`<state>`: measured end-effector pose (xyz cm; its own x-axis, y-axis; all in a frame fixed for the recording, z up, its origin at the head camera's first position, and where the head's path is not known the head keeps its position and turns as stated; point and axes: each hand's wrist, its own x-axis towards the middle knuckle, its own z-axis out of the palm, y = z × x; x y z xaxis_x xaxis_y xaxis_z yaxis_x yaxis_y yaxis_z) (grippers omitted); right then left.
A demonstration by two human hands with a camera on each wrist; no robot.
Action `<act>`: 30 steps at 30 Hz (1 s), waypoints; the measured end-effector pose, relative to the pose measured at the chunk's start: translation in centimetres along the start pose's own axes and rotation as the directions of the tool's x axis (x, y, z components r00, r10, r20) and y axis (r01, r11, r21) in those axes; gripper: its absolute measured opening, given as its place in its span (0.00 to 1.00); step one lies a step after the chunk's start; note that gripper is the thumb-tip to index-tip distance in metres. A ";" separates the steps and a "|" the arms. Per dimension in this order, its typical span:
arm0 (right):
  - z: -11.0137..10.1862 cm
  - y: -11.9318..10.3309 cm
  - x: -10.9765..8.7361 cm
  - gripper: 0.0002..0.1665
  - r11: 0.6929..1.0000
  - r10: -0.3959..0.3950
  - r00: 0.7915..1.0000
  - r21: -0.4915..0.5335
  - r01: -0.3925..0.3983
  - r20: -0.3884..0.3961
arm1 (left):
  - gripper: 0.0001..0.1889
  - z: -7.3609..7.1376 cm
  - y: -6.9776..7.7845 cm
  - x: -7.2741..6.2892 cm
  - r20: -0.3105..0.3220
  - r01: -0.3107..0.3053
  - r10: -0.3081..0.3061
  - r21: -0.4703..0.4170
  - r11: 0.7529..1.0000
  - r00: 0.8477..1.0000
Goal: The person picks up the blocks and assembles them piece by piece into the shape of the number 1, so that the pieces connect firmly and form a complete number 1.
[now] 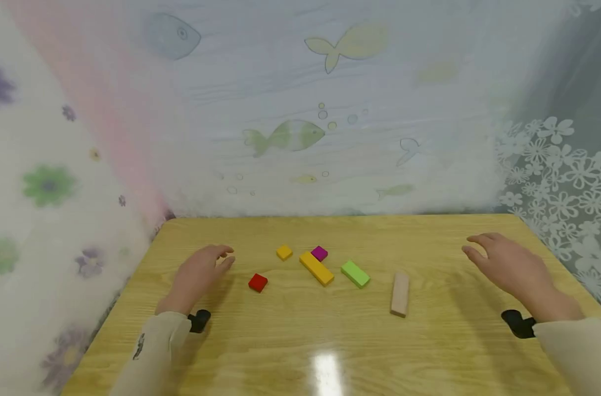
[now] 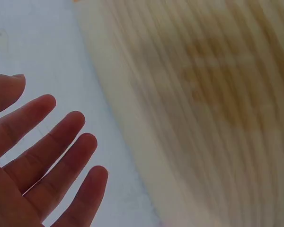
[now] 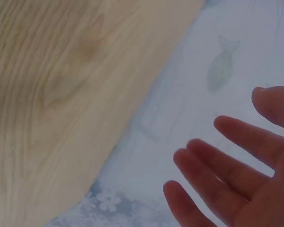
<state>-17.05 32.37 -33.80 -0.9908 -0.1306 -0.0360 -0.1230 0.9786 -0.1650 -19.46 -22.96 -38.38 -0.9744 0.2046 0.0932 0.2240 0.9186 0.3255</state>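
My left hand (image 1: 197, 276) hovers over the left side of the table, fingers relaxed and holding nothing. Nearest to it lies a small red block (image 1: 258, 282). My right hand (image 1: 515, 270) is raised above the right side, also bare, with a plain wooden block (image 1: 400, 294) some way to its left. Between the hands lie a small orange block (image 1: 284, 252), a long orange block (image 1: 316, 268) with a purple block (image 1: 319, 253) close beside its far end, and a green block (image 1: 355, 274). Both wrist views show loosely spread fingers with nothing in them.
The wooden table (image 1: 260, 341) reaches back to a pale curtain (image 1: 280, 181) with fish drawings. Flowered fabric hangs on the left (image 1: 48, 231) and right (image 1: 567, 181). Black wrist straps (image 1: 199, 321) show at both cuffs.
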 end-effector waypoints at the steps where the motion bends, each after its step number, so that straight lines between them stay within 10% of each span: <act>1: 0.2 -0.2 0.1 0.43 1.000 -0.013 1.000 0.014 0.013 0.001 | 0.24 0.2 0.3 -0.1 -0.004 0.011 -0.011 -0.038 0.999 1.000; 5: 0.9 -0.9 0.8 0.41 0.992 -0.094 0.995 0.082 0.092 0.030 | 0.27 1.4 2.2 -0.3 0.002 0.061 -0.062 -0.221 0.973 0.998; 11: 2.7 -3.2 1.9 0.35 0.955 -0.169 0.985 0.249 0.158 0.024 | 0.23 3.2 5.8 0.0 0.100 0.141 -0.105 -0.484 0.864 0.989; 30: 7.3 -10.0 3.3 0.34 0.759 -0.079 0.993 0.640 0.120 -0.092 | 0.22 6.8 10.2 2.1 0.151 0.131 -0.015 -0.798 0.589 0.988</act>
<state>-18.67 21.02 -39.51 -0.9789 -0.1926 0.0677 -0.1757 0.6255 -0.7602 -19.38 -10.88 -41.25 -0.9694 0.2395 -0.0546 0.0198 0.2976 0.9545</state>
